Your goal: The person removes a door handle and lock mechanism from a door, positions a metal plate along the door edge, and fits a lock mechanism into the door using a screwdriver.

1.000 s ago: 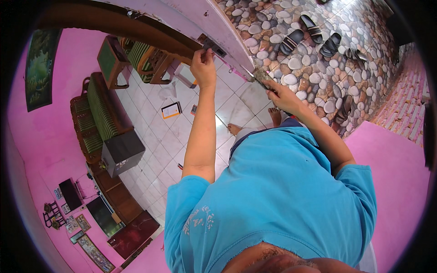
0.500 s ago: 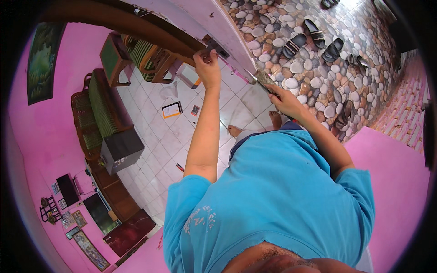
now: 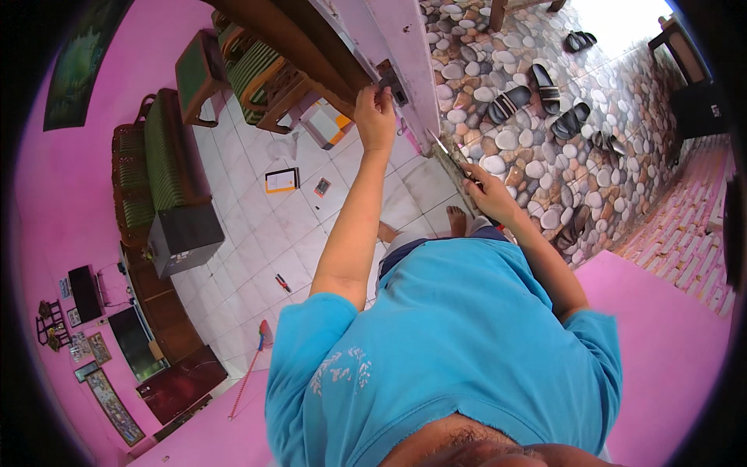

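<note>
My left hand (image 3: 377, 118) is raised to the brown door (image 3: 315, 50), its thumb and fingertips pinched together beside the dark lock plate (image 3: 395, 84) at the pale door edge. What those fingers hold, if anything, is hidden. Lower and to the right, my right hand (image 3: 490, 194) grips a slim tool with a narrow silver blade (image 3: 440, 145) and a dark handle. The blade points up and left toward the foot of the pale edge. From here I cannot tell whether its tip touches.
On the white tile floor lie an orange-and-white box (image 3: 282, 180), a small packet (image 3: 322, 187) and red-and-black pliers (image 3: 283, 282). A larger carton (image 3: 327, 123) stands by the green striped chair (image 3: 261, 74). Several black sandals (image 3: 510, 104) rest on the pebble-patterned floor beyond.
The whole view has shifted and turned slightly, bringing a red-tipped stick into sight at lower left. Both hands keep much the same poses, the left by the lock plate, the right on the bladed tool.
</note>
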`<state>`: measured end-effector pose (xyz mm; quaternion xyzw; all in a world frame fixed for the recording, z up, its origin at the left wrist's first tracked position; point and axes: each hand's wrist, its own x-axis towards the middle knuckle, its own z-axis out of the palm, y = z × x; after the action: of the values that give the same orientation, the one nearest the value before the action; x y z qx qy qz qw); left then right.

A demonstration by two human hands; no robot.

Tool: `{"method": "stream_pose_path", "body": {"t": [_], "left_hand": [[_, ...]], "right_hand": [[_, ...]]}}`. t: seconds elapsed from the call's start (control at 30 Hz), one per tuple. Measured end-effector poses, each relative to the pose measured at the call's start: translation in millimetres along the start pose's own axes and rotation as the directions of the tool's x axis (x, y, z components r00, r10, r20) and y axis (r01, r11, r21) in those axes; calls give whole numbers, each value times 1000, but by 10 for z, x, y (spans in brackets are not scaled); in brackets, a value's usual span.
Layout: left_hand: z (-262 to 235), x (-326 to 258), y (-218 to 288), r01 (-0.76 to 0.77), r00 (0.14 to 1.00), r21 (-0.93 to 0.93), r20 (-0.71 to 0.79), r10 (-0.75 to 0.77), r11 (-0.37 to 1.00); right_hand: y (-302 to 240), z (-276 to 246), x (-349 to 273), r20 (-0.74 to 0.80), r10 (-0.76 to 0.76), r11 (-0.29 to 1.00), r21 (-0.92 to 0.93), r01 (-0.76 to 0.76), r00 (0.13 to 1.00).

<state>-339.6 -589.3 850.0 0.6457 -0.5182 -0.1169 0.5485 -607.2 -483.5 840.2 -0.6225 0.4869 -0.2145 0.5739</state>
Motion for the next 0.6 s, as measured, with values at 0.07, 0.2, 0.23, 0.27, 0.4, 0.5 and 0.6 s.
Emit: {"method": "stream_pose_path", "body": {"t": [0.07,0.2,0.23,0.27,0.4,0.5,0.6], "left_hand": [[-67,-14,-39,-85,996,38,7,85,996],[-203,-274,26,-78,996,8,51,78,997],[-245,-403,88,9,996,3,89,-9,1000],[-278,-516,151,95,987,3,130,-95,995],[-408,-912,220,309,922,-206,306,-239,928],[-407,-981,525,476,861,-394,391,-325,787],[-425,-990,613,567,809,-441,456,-371,695]], "right_hand": [[-30,11,-29,14,-12,1000,-20,13,1000],[205,33,-53,-56,-132,989,-71,127,990],[202,18,-57,-57,-98,991,-100,92,994],[193,-2,-55,-93,-82,982,-177,64,992],[71,56,16,-124,117,993,-7,-119,985],[12,113,93,-252,-73,994,66,92,965],[-125,134,122,-180,-56,964,247,100,982]]}}
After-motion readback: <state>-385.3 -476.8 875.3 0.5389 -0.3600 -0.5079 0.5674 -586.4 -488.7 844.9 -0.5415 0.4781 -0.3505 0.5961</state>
